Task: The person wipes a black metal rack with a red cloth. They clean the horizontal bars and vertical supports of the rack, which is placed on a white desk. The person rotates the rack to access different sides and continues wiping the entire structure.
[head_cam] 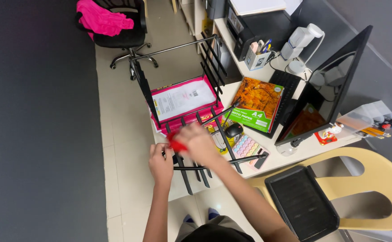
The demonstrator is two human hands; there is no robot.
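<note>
Both hands work at the near end of the black metal rack frame, which stands at the desk's near-left corner. The right hand clenches a small red tool, probably a screwdriver handle. The left hand, just left, grips a frame bar.

2 hands, 2 chairs, 1 rack, 1 monitor, 1 mouse.

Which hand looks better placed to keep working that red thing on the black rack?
Probably the right hand: it lies over the red object at the black metal rack's front rail. The left hand grips the rail beside it, seemingly steadying the frame.
</note>
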